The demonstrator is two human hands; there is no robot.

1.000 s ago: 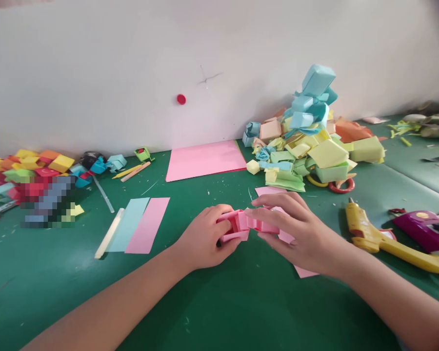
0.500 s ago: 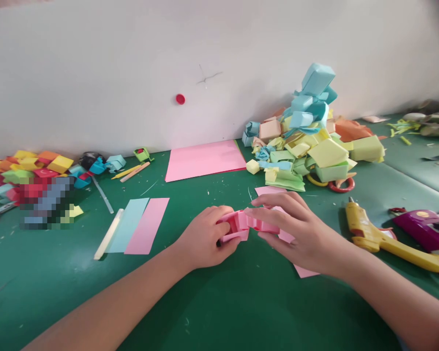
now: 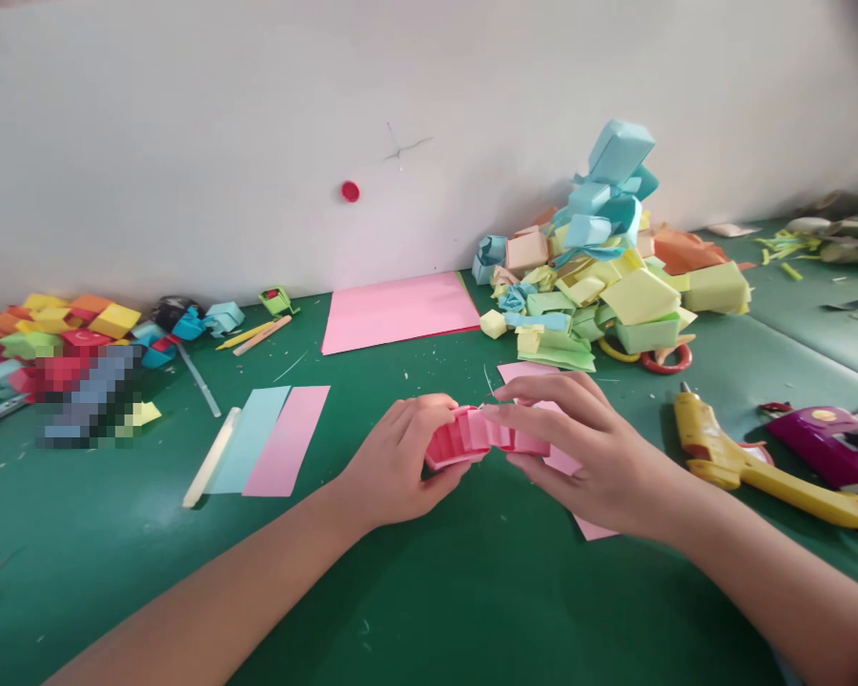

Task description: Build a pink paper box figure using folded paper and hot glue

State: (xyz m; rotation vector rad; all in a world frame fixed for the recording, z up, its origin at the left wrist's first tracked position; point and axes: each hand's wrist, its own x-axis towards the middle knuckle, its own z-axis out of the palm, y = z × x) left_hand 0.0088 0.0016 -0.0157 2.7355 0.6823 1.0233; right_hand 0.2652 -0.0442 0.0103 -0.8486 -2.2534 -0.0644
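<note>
Between my hands, just above the green table (image 3: 415, 591), is a pink folded-paper box piece (image 3: 464, 438) with an open hollow side and a narrower link toward the right. My left hand (image 3: 400, 457) is closed round its left part, thumb below and fingers over the top edge. On the right part, my right hand (image 3: 579, 438) pinches with thumb underneath and fingertips above, hiding some of it. Pink paper strips (image 3: 601, 527) lie beneath and behind my right hand. Left of my left hand rest a flat pink strip (image 3: 286, 443) and a light blue strip (image 3: 247, 443).
A pale stick (image 3: 211, 459) lies beside the strips. Pink sheets (image 3: 400, 312) lie by the wall. Folded paper boxes (image 3: 643, 300) are heaped at back right, near red-handled scissors (image 3: 666, 359), a yellow glue gun (image 3: 750, 472) and a purple tool (image 3: 829, 448). More colourful boxes (image 3: 114, 319) sit at left.
My left fingers have come out of the hollow of the pink paper box and now lie along its top edge, so more of the inside shows. My right hand has barely moved.
</note>
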